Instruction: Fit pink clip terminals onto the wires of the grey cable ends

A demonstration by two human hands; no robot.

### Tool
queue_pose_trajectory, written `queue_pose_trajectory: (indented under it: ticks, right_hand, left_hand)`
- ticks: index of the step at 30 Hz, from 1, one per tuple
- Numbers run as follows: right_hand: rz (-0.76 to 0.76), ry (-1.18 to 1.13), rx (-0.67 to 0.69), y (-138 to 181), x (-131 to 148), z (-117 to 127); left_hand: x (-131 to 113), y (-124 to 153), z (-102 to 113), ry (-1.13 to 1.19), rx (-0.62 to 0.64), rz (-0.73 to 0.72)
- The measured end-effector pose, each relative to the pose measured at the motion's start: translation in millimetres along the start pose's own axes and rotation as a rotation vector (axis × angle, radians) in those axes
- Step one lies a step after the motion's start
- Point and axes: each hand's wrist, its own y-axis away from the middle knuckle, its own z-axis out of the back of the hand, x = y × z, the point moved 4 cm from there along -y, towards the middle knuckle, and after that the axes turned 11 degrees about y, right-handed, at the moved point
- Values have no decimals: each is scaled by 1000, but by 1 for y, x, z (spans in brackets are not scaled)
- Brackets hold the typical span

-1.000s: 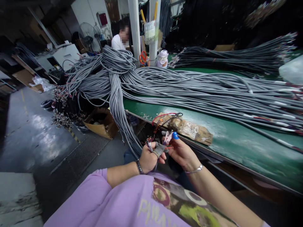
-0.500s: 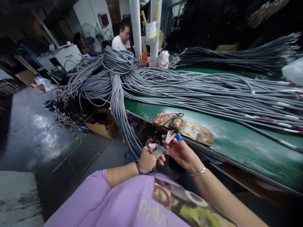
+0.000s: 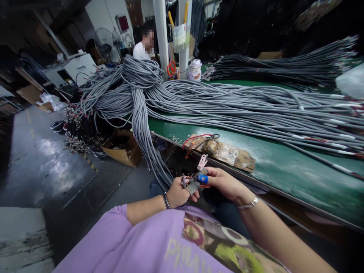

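Note:
My left hand [image 3: 178,192] is closed in a fist around the end of a grey cable, whose thin coloured wires [image 3: 188,178] stick out above the thumb; a grey guard covers the thumb. My right hand [image 3: 224,183] is closed too, pinching those wires with a blue-capped fingertip [image 3: 202,178] and holding a small pink connector [image 3: 202,162] that points upward. Both hands meet just below the near edge of the green table [image 3: 273,167]. A bundle of grey cables [image 3: 148,140] hangs off the table down toward my left hand.
A huge pile of grey cables [image 3: 227,106] covers the table. A taped cardboard pad [image 3: 227,151] with red and black wires lies near the edge. A cardboard box [image 3: 121,146] sits on the floor. Another person [image 3: 143,47] sits beyond, near a fan [image 3: 106,45] and a white post [image 3: 159,34].
My right hand has turned inward and lowered; its blue-capped finger moved down onto the wire ends at my left thumb, and the pink connector now stands above it.

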Motion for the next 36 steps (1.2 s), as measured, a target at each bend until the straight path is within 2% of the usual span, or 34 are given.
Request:
queue_pose_trajectory:
  ticks: [5, 8, 14, 16, 19, 22, 26, 28, 33, 36]
  right_hand:
    - [32, 140, 64, 1, 6, -13]
    - [93, 208, 41, 3, 8, -16]
    - [137, 159, -209, 9, -6, 3]
    - [134, 142, -256, 13, -13, 3]
    - [164, 121, -335, 19, -18, -4]
    - [214, 130, -428, 21, -16, -11]
    - [201, 155, -359, 17, -12, -17]
    - [185, 173, -316, 14, -11, -17]
    - [174, 240, -425, 10, -13, -10]
    - [169, 209, -439, 10, -12, -10]
  left_hand:
    - [5, -2, -2, -51, 107, 131]
    - [4, -4, -1, -53, 118, 164]
    - [4, -8, 7, 56, -56, 64]
    - [7, -9, 9, 78, -103, 44]
    - [9, -10, 8, 77, -109, 38]
    - [8, -11, 4, 56, -63, 67]
    - [4, -8, -3, 15, 74, 138]
    - [1, -7, -5, 1, 98, 135]
    - [1, -5, 1, 52, 15, 56]
    - [7, -6, 5, 120, -44, 47]
